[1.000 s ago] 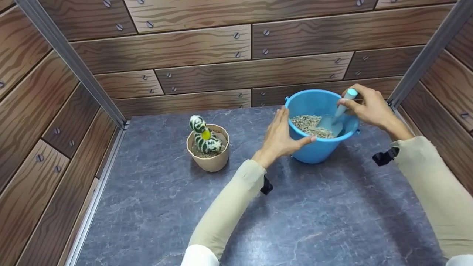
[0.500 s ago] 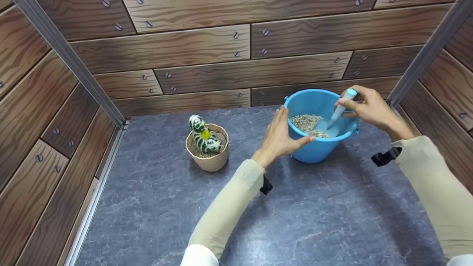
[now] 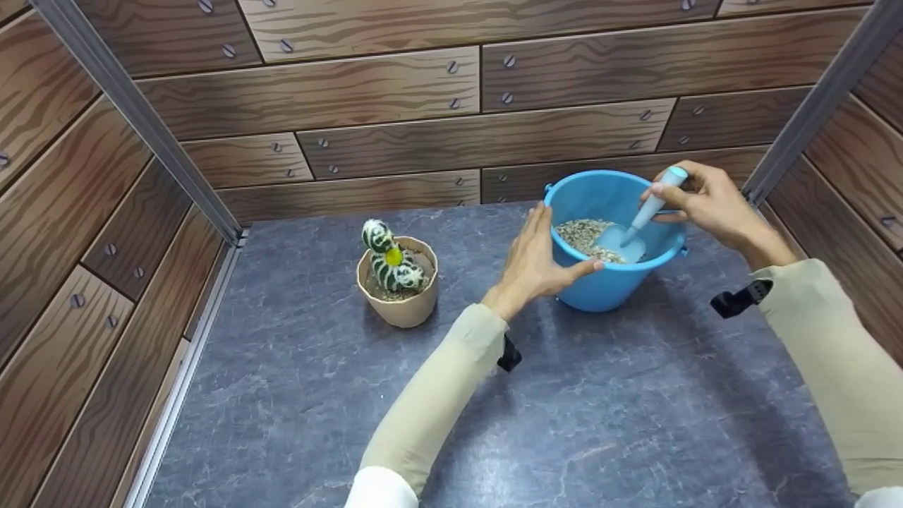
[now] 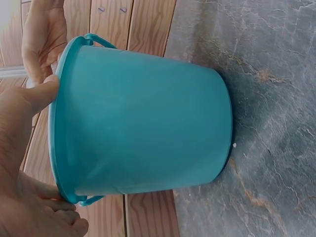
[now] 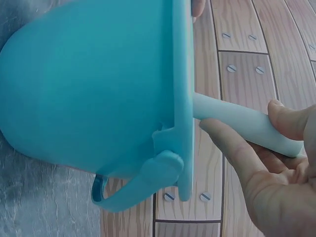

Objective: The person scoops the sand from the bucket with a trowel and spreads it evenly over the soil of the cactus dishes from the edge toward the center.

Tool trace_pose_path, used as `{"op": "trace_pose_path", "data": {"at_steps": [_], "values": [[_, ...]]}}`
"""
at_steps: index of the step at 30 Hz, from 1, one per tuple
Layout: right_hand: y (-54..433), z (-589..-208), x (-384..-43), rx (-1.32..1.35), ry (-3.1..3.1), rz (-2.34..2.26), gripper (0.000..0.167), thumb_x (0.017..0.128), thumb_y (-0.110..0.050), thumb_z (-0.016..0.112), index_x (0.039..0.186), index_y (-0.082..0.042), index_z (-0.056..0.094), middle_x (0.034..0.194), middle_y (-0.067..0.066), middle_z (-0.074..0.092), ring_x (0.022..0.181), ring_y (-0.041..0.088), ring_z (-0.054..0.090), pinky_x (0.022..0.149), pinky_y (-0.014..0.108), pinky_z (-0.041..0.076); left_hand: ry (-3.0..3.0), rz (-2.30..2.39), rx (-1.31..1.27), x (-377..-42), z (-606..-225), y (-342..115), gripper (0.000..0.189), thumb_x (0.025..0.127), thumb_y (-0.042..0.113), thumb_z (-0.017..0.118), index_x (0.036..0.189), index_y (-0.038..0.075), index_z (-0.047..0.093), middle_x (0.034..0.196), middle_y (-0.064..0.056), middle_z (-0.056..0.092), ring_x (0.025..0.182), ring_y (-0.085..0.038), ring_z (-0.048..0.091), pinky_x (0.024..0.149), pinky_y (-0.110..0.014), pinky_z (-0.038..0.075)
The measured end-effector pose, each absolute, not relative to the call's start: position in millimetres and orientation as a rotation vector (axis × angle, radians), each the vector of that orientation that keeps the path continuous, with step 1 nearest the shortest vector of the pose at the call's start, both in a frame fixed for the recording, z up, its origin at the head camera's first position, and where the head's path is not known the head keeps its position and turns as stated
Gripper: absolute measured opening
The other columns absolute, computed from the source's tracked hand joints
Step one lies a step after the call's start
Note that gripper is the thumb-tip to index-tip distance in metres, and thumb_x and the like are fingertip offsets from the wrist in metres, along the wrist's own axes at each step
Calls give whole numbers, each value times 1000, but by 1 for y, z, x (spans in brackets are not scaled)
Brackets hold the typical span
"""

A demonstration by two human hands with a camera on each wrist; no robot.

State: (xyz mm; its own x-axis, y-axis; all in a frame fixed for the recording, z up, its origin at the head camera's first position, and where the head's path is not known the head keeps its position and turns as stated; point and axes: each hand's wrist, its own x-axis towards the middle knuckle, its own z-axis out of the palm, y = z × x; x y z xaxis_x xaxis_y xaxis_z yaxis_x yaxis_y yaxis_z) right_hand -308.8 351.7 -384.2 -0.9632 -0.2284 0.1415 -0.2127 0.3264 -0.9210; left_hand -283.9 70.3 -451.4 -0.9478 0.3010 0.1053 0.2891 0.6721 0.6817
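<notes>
My right hand (image 3: 719, 204) pinches the pale blue handle of a hand trowel (image 3: 652, 201). The trowel's blade lies in pebbly grey-beige grit (image 3: 582, 233) inside a blue bucket (image 3: 600, 288). My left hand (image 3: 532, 257) rests against the bucket's left side with fingers fairly straight, its thumb along the front rim. From the left wrist, the thumb and fingers touch the bucket (image 4: 148, 123) at two places on its rim. In the right wrist view, thumb and fingers hold the trowel handle (image 5: 242, 118), while the bucket wall (image 5: 98, 84) hides the blade.
Left of the bucket stands a beige pot (image 3: 402, 312) with a striped green-and-white cactus (image 3: 388, 264) bearing a yellow spot. Both containers sit on a grey marbled tabletop (image 3: 296, 395). Wood-patterned walls (image 3: 395, 85) enclose the back and sides, with metal posts at the corners.
The trowel has shifted slightly within the bucket; its blade sits a little more to the left in the grit. The left hand, bucket and cactus pot have stayed in place.
</notes>
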Motion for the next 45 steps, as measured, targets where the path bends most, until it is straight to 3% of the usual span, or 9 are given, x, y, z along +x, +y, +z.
{"op": "trace_pose_path", "data": {"at_steps": [6,21,29,45], "values": [[349,-386,-313,-394,2375,-1945,25,107,-18,65,116,5,61,107,6,78,96,18,80,84,34,66,2848,1168,491,-284,-450,69,125,84,70,81,173,12,15,181,-6,11,167,-22,9,135,-46,18],[342,-399,-320,-173,2027,-2231,31,104,-21,69,116,7,60,109,13,78,98,25,80,89,38,65,2862,1143,501,-285,-451,70,125,83,71,80,172,12,16,181,-6,13,167,-23,11,135,-45,19],[340,-399,-319,-75,1985,-2290,38,104,-24,68,125,5,56,109,12,78,98,24,81,92,37,64,2860,1151,516,-284,-452,69,124,84,72,79,172,11,17,181,-6,13,167,-22,10,134,-49,23],[346,-405,-318,16,1909,-2322,39,104,-27,68,122,5,55,110,10,76,100,22,80,96,37,62,2864,1129,504,-284,-451,70,126,83,74,79,173,13,15,181,-4,11,167,-20,10,135,-45,21]]}}
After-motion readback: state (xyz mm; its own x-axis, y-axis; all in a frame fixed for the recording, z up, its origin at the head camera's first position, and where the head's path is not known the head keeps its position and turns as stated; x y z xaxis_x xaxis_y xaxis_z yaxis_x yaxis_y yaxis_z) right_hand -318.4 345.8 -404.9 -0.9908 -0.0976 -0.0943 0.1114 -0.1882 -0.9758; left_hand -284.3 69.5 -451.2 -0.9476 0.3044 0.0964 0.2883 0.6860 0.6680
